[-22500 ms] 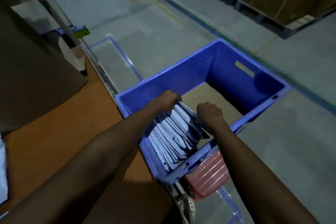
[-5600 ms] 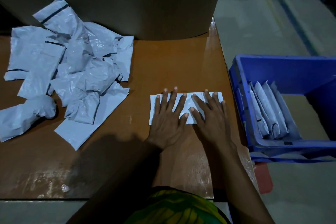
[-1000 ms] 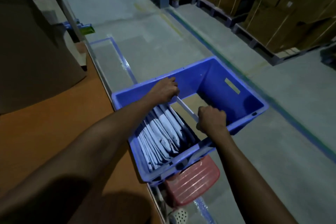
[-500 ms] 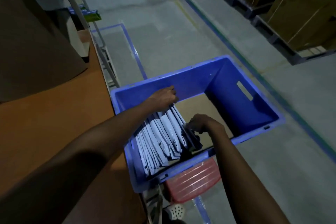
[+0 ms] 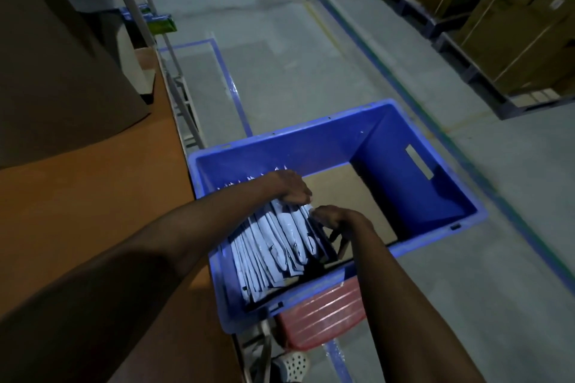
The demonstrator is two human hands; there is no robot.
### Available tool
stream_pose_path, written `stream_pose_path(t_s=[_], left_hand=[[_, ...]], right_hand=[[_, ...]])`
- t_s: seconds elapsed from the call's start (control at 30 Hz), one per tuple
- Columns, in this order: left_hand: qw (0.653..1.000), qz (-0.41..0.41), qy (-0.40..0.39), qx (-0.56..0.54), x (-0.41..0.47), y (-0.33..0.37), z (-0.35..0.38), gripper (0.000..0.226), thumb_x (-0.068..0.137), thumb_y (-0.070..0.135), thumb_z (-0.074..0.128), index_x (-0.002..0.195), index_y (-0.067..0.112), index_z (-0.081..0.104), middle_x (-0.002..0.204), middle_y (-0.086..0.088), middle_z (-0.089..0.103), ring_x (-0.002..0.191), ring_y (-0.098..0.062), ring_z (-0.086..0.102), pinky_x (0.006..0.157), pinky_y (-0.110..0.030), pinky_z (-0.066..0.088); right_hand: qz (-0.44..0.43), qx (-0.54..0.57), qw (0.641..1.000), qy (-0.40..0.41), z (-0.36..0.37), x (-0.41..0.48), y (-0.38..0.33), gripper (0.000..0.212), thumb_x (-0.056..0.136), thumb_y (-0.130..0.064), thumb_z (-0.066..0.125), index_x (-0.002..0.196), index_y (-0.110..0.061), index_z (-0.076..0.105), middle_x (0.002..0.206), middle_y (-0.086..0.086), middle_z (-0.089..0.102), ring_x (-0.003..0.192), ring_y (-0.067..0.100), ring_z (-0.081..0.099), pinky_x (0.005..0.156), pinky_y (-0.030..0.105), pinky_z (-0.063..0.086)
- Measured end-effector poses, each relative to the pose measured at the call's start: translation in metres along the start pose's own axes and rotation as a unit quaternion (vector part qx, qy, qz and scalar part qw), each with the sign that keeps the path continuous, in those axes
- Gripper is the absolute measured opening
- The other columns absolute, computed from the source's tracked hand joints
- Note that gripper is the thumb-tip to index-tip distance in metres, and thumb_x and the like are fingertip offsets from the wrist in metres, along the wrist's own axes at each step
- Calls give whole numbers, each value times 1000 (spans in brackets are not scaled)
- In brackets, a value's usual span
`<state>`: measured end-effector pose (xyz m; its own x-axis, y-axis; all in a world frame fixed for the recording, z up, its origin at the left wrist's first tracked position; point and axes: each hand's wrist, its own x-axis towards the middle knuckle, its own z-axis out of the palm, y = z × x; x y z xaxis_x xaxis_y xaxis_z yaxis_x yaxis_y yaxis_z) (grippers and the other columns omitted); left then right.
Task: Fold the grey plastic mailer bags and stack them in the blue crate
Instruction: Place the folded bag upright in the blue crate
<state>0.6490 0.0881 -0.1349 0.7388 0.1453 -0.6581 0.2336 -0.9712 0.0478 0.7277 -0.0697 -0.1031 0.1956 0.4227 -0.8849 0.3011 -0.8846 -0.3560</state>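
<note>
The blue crate [image 5: 314, 131] stands beside the table's right edge. Several folded grey mailer bags [image 5: 273, 247] stand on edge in a row along its left side. My left hand [image 5: 291, 186] lies over the far top ends of the row, fingers curled down around them. My right hand [image 5: 334, 216] is inside the crate at the row's right side. Its curled fingertips pinch the top of the last bag. The right half of the crate shows only a brown cardboard liner [image 5: 351, 196].
The brown table [image 5: 93, 196] is at the left, with a large cardboard shape [image 5: 62, 87] on it. A red stool [image 5: 323, 314] sits under the crate's near corner. Blue tape lines [image 5: 230, 87] mark the concrete floor. Pallets of cardboard boxes [image 5: 513, 25] stand at the back right.
My right hand has dropped from above the crate's near rim down to the last bag in the row. My left hand stays at the row's far end.
</note>
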Motion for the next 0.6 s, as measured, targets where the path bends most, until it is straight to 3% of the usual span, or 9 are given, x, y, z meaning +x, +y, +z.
stream_pose_path(t_s=[0.17,0.27,0.37,0.47,0.53,0.6], left_hand=[[1000,-19,-3,-6,-8,-4,-4,47,107,42,29,142,28,56,154,-5,51,136,-32,49,113,-43,39],[1000,-18,13,-14,-13,-3,4,50,109,46,26,150,30,50,159,-2,46,143,-32,42,118,-41,33],[998,6,67,-9,-15,-5,13,52,110,47,24,149,27,52,153,-5,53,137,-32,47,117,-42,32],[993,28,115,6,-17,-6,18,52,110,44,24,145,23,57,147,-5,59,132,-27,53,117,-45,30],[991,30,131,14,-21,-4,17,51,111,42,25,144,22,57,147,-3,58,133,-25,52,117,-43,28],[989,29,143,5,-28,-2,14,50,111,41,25,145,21,56,150,-4,55,137,-24,49,119,-41,25]], right_hand=[[-20,6,1000,-7,2,10,0,45,90,-43,47,125,-17,56,120,18,60,95,40,67,60,50,60],[-31,-58,998,-2,-2,61,19,37,76,-42,45,96,-21,67,112,21,67,91,38,68,78,61,61],[-36,-54,998,3,-7,78,28,34,83,-45,44,87,-24,71,101,13,74,94,44,71,82,57,61],[-49,-70,996,-6,-6,61,21,40,82,-43,43,98,-19,71,100,12,77,95,42,73,85,61,60],[-46,-68,996,16,-5,30,10,42,86,-45,45,107,-18,69,117,16,71,100,44,70,84,60,60],[-59,-64,995,43,-4,2,-1,45,101,-45,44,135,-20,57,140,13,57,118,41,60,78,49,58]])
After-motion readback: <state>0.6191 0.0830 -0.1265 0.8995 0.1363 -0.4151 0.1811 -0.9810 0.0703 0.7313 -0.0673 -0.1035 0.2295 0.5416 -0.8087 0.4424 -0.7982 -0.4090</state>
